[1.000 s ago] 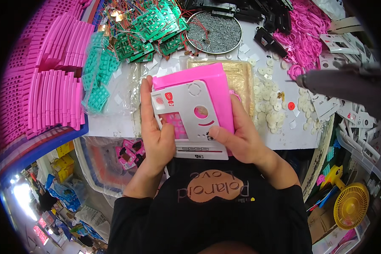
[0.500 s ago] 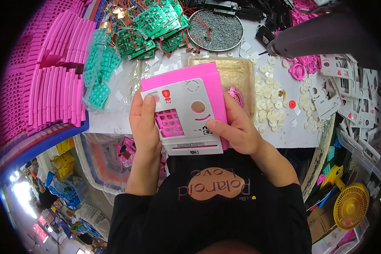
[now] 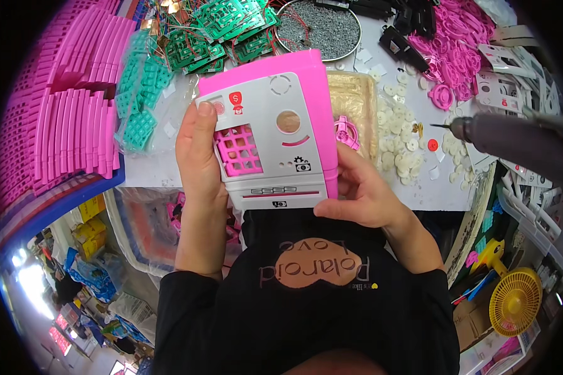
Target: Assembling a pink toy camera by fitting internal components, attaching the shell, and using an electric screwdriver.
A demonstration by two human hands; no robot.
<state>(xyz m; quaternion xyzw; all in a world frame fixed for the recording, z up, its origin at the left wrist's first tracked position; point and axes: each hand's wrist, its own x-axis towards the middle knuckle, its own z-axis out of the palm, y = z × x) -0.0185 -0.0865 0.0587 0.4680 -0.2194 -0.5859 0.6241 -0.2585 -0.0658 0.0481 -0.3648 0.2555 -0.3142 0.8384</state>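
**A:** Just above the near edge of the white worktable [image 3: 419,187], what's being held up?

**B:** A toy cash box [image 3: 272,131], pink shell behind, grey faceplate in front. The left hand [image 3: 197,156] grasps its left edge, thumb lying up the faceplate beside the pink keypad grille [image 3: 238,150]. The right hand [image 3: 360,194] cups the near right corner from below, fingers wrapped behind it. Both are closed on the box; it is lifted off the table, tilted toward the person.

**A:** How far along does it look?

**B:** I'd judge the front is largely assembled: faceplate seated on the shell, grille filling its window, a brown round disc [image 3: 288,121] in its opening, stickers on. Whether the back is screwed shut I cannot tell; it faces away.

**A:** And what's left?

**B:** Probably fastening. A grey power screwdriver [image 3: 513,139] hangs at the right, bit pointing left, held by neither hand. A round tray of small screws [image 3: 319,28] sits at the far edge, untouched.

**A:** Other parts around?

**B:** Green circuit boards [image 3: 222,25] far left of centre, teal keypad mats [image 3: 137,94] beside them, rows of pink curved panels [image 3: 62,119] at far left, white round discs [image 3: 400,131] right of the box, pink rings [image 3: 456,37] far right. Plenty of stock, so more units appear to be waiting.
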